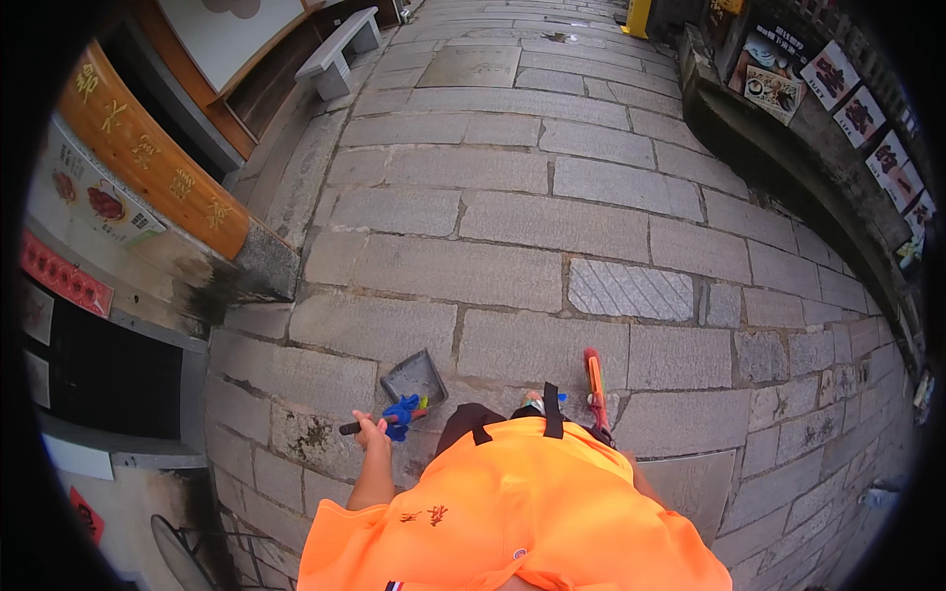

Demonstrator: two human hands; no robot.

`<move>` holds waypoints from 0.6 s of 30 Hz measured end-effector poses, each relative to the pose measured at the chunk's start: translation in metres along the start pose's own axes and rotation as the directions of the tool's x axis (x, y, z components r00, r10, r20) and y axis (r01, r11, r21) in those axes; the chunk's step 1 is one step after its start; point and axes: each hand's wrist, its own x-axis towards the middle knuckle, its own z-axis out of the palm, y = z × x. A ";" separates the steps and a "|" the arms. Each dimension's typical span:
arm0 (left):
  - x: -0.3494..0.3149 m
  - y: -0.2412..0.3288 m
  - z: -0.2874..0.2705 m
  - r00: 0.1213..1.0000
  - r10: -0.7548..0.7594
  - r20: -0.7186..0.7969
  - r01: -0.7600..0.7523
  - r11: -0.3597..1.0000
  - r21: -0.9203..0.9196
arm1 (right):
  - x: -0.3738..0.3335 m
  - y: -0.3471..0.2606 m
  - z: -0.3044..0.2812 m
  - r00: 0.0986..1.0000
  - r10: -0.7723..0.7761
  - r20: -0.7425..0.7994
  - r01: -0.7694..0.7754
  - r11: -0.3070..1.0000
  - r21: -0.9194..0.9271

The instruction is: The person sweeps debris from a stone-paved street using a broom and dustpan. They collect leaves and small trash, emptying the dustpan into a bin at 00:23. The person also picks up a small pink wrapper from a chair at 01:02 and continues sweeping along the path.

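Observation:
My left hand [371, 430] is closed around the dark handle of a long-handled dustpan. Blue cloth or plastic [400, 416] is bunched around the handle just past my fingers, with a bit of yellow-green beside it. Beyond that, the grey dustpan tray [415, 377] is near or on the paving; I cannot tell if it touches. On my right, an orange-red tool [593, 374], perhaps a litter picker, sticks out ahead of my orange shirt [522, 492]. The shirt hides its lower end, and my right hand is not visible; only a sliver of that arm shows.
Stone paving [552, 227] runs ahead between two sides. At left stand a shopfront with a curved wooden sign [148, 148] and a stone bench [340, 54]. A low curved wall [749, 128] with food posters lines the right. A yellow post [638, 18] stands far ahead.

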 end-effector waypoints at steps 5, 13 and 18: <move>-0.003 0.019 0.113 0.998 -0.012 -0.059 0.012 1.000 -0.012 | 0.049 -0.136 0.002 0.997 0.055 0.054 -0.061 0.991 0.115; 0.037 0.049 0.300 0.987 -0.132 -0.092 0.135 0.990 0.029 | 0.186 -0.261 0.063 0.999 0.033 0.021 -0.034 0.999 0.011; 0.050 0.115 0.428 0.992 -0.074 -0.100 0.077 0.997 0.020 | 0.188 -0.430 0.153 0.997 0.013 0.081 -0.016 0.999 0.034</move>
